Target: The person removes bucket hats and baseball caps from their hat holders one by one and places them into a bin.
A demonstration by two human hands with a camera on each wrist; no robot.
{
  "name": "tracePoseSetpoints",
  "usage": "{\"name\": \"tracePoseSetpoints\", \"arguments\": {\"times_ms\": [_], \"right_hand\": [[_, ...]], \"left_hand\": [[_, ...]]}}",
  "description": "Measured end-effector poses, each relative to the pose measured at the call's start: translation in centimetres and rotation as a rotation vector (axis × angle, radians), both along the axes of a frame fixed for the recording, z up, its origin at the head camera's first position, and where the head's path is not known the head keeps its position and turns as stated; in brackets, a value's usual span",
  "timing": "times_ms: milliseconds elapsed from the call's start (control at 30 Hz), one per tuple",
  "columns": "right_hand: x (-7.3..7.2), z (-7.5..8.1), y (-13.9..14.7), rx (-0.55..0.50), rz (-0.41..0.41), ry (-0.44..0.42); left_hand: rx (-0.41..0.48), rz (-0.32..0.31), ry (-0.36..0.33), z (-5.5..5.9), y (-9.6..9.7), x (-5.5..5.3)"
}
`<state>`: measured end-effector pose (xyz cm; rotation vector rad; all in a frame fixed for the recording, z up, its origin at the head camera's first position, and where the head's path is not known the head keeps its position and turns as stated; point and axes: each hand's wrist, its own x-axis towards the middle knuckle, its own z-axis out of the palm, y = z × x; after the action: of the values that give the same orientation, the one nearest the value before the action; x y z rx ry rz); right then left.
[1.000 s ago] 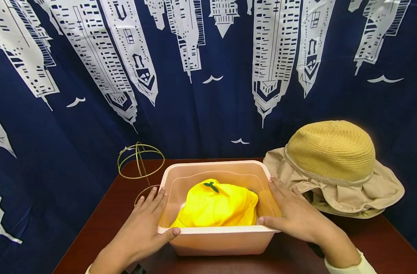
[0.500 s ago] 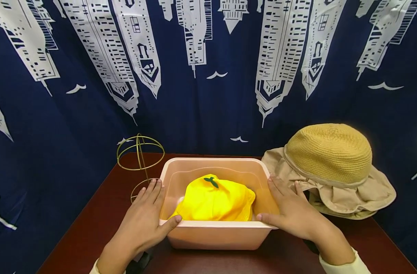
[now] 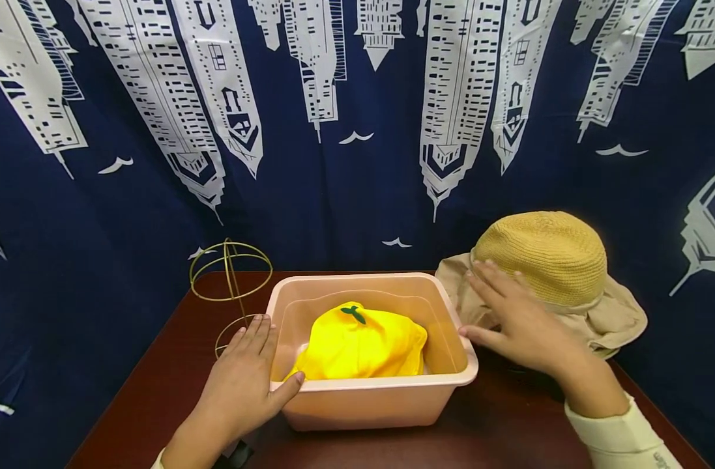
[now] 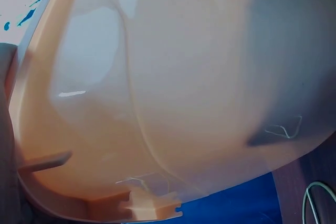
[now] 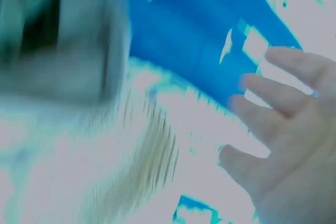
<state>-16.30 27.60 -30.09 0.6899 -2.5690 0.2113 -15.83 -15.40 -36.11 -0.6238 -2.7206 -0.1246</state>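
Note:
A pale pink plastic bin [image 3: 369, 405] stands on the table with a yellow cloth hat [image 3: 363, 348] inside, a green leaf sprout on its crown. My left hand [image 3: 240, 378] rests along the bin's left rim, fingers straight, thumb over the front corner. The bin's wall [image 4: 178, 77] fills most of the left wrist view. My right hand [image 3: 518, 319], blurred, is spread with fingers extended between the bin's right rim and a straw hat [image 3: 545, 254] with a beige cloth brim. It overlaps the brim in the head view, its thumb tip close to the rim.
A gold wire stand [image 3: 231, 260] with a round top is behind my left hand, its lower ring partly hidden. The dark red table [image 3: 152, 404] ends at a navy curtain [image 3: 328, 208] printed with white buildings.
My right hand has come off the bin's right rim and shifted right and away toward the straw hat. My left hand keeps its place on the rim. The head view has shifted slightly.

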Motion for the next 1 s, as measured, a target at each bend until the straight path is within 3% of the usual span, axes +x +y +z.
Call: {"name": "tracePoseSetpoints", "arguments": {"times_ms": [133, 267, 500, 767, 1000], "right_hand": [[-1.1, 2.8, 4.4, -0.049, 0.078, 0.214], [-2.1, 4.5, 8.1, -0.076, 0.087, 0.267], [-5.0, 6.1, 11.8, -0.093, -0.008, 0.161], [-7.6, 6.3, 12.0, -0.031, -0.103, -0.066], [-8.1, 5.4, 11.9, 0.064, -0.104, -0.03]], "left_hand": [[0.038, 0.008, 0.0, -0.5, 0.2, 0.3], [0.056, 0.016, 0.001, -0.7, 0.3, 0.5], [0.056, 0.013, 0.013, -0.2, 0.3, 0.3], [0.063, 0.018, 0.029, -0.7, -0.1, 0.4], [0.074, -0.01, 0.055, -0.7, 0.2, 0.3]]}}
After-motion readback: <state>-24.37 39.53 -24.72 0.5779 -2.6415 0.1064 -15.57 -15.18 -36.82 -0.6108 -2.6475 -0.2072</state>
